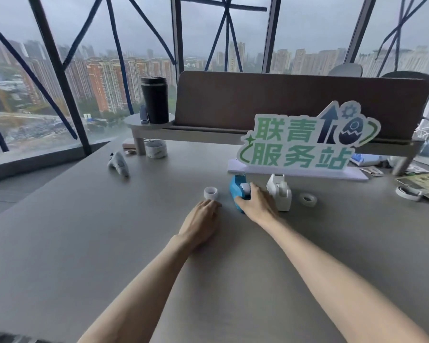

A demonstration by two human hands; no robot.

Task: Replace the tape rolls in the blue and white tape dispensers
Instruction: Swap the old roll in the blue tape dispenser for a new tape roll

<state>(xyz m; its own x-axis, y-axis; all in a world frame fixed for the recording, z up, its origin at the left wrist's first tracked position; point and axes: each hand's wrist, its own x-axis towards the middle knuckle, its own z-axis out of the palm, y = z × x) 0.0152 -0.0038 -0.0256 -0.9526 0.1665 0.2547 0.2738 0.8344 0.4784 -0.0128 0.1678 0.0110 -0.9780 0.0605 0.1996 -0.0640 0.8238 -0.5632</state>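
Observation:
A blue tape dispenser (235,188) stands on the grey desk with a small white roll (245,187) seated in it. My right hand (256,203) wraps around its near side, fingers on the body and by the roll. Right beside it stands a white tape dispenser (280,193). A small white tape roll (210,193) stands on edge to the left of the blue dispenser. My left hand (203,222) lies on the desk just below that roll, fingertips at or very near its base. Another white tape roll (308,199) lies flat to the right of the white dispenser.
A green and white sign (305,142) on a white base stands just behind the dispensers. Further back are a desk shelf (144,122) with a black tumbler (155,99), a wide tape roll (155,149) and a white handheld device (119,164). Clutter lies at the right edge (421,186).

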